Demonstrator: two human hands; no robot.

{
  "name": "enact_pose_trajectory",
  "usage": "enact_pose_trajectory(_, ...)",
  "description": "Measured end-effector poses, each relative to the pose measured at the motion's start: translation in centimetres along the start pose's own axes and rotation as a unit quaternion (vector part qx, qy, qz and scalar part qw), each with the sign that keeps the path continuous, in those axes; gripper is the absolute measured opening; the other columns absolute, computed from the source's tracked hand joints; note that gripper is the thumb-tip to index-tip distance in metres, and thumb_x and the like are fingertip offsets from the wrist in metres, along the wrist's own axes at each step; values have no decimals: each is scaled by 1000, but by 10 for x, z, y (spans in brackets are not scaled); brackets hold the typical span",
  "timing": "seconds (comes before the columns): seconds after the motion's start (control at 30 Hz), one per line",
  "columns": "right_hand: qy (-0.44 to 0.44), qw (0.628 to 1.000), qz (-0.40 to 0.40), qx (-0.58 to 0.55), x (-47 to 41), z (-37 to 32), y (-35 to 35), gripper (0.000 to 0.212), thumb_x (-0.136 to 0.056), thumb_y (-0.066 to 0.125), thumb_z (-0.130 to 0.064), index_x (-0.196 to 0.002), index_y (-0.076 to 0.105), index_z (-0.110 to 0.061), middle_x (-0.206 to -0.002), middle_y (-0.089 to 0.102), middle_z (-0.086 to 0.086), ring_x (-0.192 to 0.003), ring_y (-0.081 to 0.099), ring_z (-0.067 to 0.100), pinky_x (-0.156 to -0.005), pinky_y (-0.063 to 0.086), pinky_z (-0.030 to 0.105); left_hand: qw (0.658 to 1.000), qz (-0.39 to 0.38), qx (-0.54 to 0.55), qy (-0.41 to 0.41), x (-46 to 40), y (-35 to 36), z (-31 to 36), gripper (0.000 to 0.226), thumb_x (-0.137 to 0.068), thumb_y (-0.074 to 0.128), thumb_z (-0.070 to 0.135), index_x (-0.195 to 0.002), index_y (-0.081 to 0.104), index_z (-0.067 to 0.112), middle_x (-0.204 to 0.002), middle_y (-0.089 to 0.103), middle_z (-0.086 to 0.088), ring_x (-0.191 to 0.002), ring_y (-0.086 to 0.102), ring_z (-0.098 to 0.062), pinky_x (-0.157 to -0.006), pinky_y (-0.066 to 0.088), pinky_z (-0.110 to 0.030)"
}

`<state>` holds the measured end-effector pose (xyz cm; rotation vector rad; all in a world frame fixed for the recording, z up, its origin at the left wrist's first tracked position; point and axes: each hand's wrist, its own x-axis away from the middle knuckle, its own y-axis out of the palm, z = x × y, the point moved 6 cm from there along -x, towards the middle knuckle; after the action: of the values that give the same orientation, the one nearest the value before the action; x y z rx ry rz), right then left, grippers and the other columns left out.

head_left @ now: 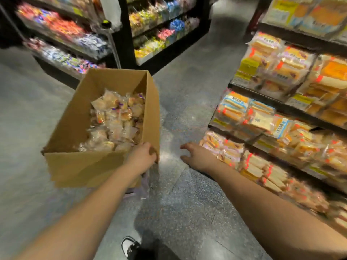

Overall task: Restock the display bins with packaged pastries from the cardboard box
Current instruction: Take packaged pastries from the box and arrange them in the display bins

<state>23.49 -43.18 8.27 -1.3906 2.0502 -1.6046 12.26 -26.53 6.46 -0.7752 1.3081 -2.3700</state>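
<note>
Shop aisle, grey speckled floor [187, 194], blurry shot. Shelves [293, 109] w/ bagged sandwich cakes run down the right side; candy racks [62, 40] at back left, another rack [161, 30] behind centre. Open floor betw. the box and the right shelves, aisle runs on diagonally to upper right.

Cardboard box [78, 166] sits centre-left, top open, long axis going away from the person and leaning a bit right; near short wall faces the camera. Packaged pastries [116, 124] heaped inside, about half full, mostly toward the right wall.

Left hand [143, 156] grips the box's near right corner, fingers curled over the rim. Right hand [197, 156] hovers over the floor just right of the box, fingers spread and loosely bent, holding nothing. Black shoe [130, 247] at bottom edge.
</note>
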Motion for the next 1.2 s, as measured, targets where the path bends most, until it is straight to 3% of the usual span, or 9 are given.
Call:
enact_pose_trajectory(0.13, -29, 999, -41, 0, -57, -89, 34, 49, -103, 50, -36, -148, 42, -18, -153, 41, 5, -133, 45, 27, -106, 39, 36, 999, 1, -4, -32, -1, -42, -103, 36, -99, 51, 30, -133, 52, 17, -127, 60, -8, -103, 60, -24, -75, 44, -30)
enact_pose_trajectory(0.27, -35, 998, -50, -11, -103, -153, 52, 47, -101, 52, -37, -145, 47, -20, -145, 49, 4, -129, 50, 25, -103, 40, 34, 997, 11, 15, -81, -8, -79, -191, 36, -99, 50, 29, -133, 54, 17, -128, 61, -6, -105, 61, -24, -81, 50, -33)
enact_pose_trajectory(0.4, -34, 997, -71, 5, -140, -186, 64, 47, -101, 52, -32, -145, 47, -18, -144, 49, 4, -131, 47, 22, -103, 37, 29, 994, 23, 11, -110, -30, -112, -253, 32, -98, 53, 26, -129, 57, 16, -128, 57, -4, -107, 59, -22, -83, 46, -33)
enact_pose_trajectory(0.6, -13, 990, -140, 13, -213, -198, 99, 53, -98, 52, -29, -148, 43, -18, -151, 45, 8, -138, 41, 25, -110, 36, 33, 991, -21, -33, -130, -82, -129, -316, 33, -92, 56, 10, -125, 60, 13, -124, 57, -8, -103, 57, -22, -89, 48, -33)
enact_pose_trajectory(0.8, 1, 974, -226, 6, -280, -215, 145, 37, -102, 45, -32, -134, 56, -16, -127, 62, 9, -108, 58, 24, -90, 49, 36, 980, -79, -30, -182, -130, -97, -339, 29, -97, 46, 7, -124, 56, 11, -121, 60, -11, -100, 61, -25, -81, 48, -31)
enact_pose_trajectory(0.97, 53, 959, -275, -48, -314, -233, 188, 48, -100, 51, -38, -139, 54, -9, -139, 56, 10, -122, 54, 28, -89, 42, 30, 948, -135, 61, -281, -157, -69, -360, 33, -99, 49, 8, -130, 57, 1, -132, 60, -16, -119, 58, -32, -95, 47, -35)
enact_pose_trajectory(1.03, 94, 948, -290, -94, -322, -236, 205, 54, -101, 51, -43, -141, 51, -8, -142, 52, 7, -127, 51, 27, -88, 37, 26, 926, -176, 111, -315, -165, -57, -370, 31, -97, 55, 9, -126, 63, 2, -131, 62, -14, -114, 61, -29, -88, 50, -27)
enact_pose_trajectory(1.1, 127, 934, -308, -131, -327, -240, 220, 56, -100, 53, -43, -143, 46, -8, -145, 48, 6, -130, 48, 27, -86, 33, 24, 867, -177, 236, -402, -165, -43, -380, 28, -97, 56, 7, -123, 64, 1, -128, 63, -17, -103, 64, -30, -71, 55, -23)
enact_pose_trajectory(1.2, 176, 910, -321, -195, -335, -246, 239, 66, -95, 60, -47, -144, 43, -7, -141, 51, 8, -125, 51, 28, -92, 38, 25, 800, -143, 360, -458, -167, -33, -389, 23, -95, 50, 0, -109, 68, 5, -113, 69, -19, -95, 67, -30, -87, 59, -43)
